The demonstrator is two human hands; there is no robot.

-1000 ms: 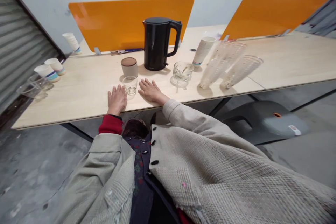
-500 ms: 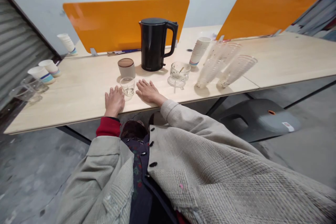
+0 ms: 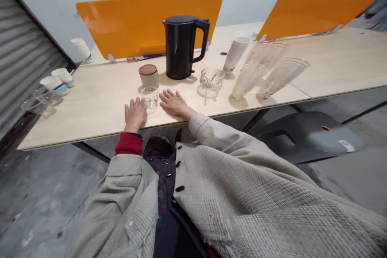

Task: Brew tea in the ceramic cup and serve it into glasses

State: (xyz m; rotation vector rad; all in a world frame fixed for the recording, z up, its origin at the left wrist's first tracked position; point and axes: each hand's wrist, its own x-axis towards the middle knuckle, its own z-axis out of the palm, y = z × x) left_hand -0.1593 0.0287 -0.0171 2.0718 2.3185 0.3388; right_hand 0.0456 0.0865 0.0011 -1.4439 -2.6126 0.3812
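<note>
My left hand (image 3: 136,115) lies palm down near the table's front edge, fingers stretched out, holding nothing. Just right of its fingers stands a clear plastic cup (image 3: 150,97) with small dark specks in its lower part. On the cup's other side my right hand (image 3: 174,102) rests flat on the tabletop, fingers spread and free of any object. Right behind the cup is a grey canister with a wooden lid (image 3: 149,75). A black electric kettle (image 3: 180,50) stands farther back. Right of my right hand sits a glass dish (image 3: 212,80) with a small stick inside.
Stacks of clear plastic cups (image 3: 279,78) and a stack of paper cups (image 3: 236,54) lean at the right. More paper cups (image 3: 55,85) and clear cups (image 3: 38,105) stand far left. Orange dividers (image 3: 145,28) line the back. A grey stool (image 3: 311,133) is below the table (image 3: 90,109).
The whole scene has shifted slightly right in view as my head turned. Both hands stay flat on the table beside the cup.
</note>
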